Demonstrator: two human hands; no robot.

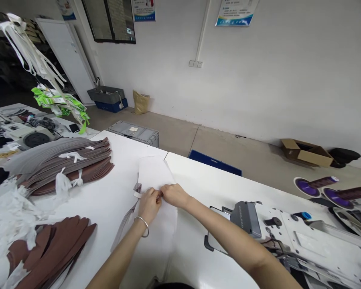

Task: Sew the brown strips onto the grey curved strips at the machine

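Note:
A stack of white curved pieces [155, 173] lies on the white table [108, 200], stretching from the far edge toward me. My left hand [149, 204], with a metal bangle on the wrist, is closed in a pinch on the stack's left edge, beside a small white strip [137, 194]. My right hand [175, 195] meets it from the right, fingers pinched together on the same spot. What exactly the fingertips hold is too small to tell.
Bundles of brown and grey curved pieces [69, 160] tied with white strips lie at left, more brown pieces [54, 245] at front left. A sewing machine [289, 237] lies at right. Purple thread cones [315, 184], floor crates [135, 132] and a cardboard box [307, 151] lie beyond.

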